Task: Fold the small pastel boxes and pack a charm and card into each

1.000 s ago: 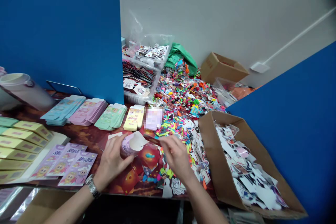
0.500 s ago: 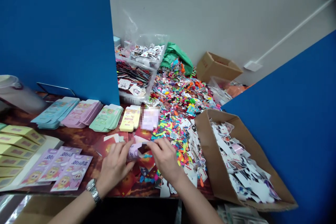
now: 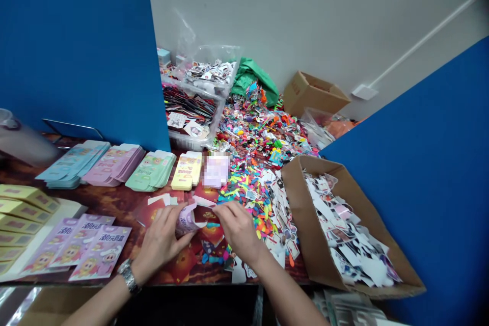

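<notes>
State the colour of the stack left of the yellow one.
The stack is mint green, best seen in the head view.

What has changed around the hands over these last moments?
The right hand moved left, closing in on the lilac printed packet held in the left hand, and now reaches its edge. The flat card stacks and the cardboard box of cut-outs stayed as they were, apart from a slight camera shift.

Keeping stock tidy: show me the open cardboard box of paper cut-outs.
In the head view, the open brown cardboard box lies right of the right hand, beside scattered colourful paper shapes.
</notes>
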`<state>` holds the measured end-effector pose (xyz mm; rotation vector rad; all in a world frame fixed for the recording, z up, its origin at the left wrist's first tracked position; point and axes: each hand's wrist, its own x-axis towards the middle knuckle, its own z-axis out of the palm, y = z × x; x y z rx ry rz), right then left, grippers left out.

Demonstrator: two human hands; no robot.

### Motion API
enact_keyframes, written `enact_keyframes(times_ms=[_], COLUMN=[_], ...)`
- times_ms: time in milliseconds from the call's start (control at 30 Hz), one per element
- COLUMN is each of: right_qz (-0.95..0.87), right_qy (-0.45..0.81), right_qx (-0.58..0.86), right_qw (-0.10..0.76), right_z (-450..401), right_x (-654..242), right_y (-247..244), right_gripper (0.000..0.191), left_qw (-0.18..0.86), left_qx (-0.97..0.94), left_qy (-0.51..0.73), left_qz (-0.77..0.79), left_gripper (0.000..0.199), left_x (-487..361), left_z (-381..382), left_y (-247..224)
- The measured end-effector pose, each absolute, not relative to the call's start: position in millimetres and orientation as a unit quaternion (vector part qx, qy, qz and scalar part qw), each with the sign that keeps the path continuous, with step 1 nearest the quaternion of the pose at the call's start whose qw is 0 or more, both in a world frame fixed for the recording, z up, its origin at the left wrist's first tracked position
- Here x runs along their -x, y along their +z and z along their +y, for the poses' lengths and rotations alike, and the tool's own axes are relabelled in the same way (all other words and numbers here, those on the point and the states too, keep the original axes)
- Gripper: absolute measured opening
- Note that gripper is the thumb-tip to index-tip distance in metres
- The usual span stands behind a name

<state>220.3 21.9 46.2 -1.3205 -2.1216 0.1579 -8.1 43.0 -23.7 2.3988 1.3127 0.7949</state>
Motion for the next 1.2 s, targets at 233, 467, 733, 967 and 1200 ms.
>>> enact_keyframes(times_ms=[233,467,733,967,1200], right_qz=[-0.799,-0.765,-0.582,-0.642,-0.770], right_qy=[0.116,0.158,0.050,0.025,0.110], right_qx=[0.492,0.507,0.812,0.758,0.590], right_qw=[0.324,0.365,0.022,0.108,0.216], right_z=[20,10,59,49,32], right_x=[-214,-211,-315,-306,-243], right_y=[45,28,5,19,53], right_gripper=[0.022,0.033,0.024,0.019,0.010], left_qw=[0.175,0.207,0.205,0.197,0.163], left_qx=[-0.857,-0.832,-0.822,-0.815,-0.821], left_qy=[0.265,0.293,0.290,0.284,0.280], left_qz=[0.406,0.422,0.445,0.465,0.470], left_gripper=[0.059,0.064,0.067,0.064,0.064], left_x=[9,-12,-9,-22,-46], left_z=[48,35,39,41,41], left_y=[-17,-27,-29,-25,-24])
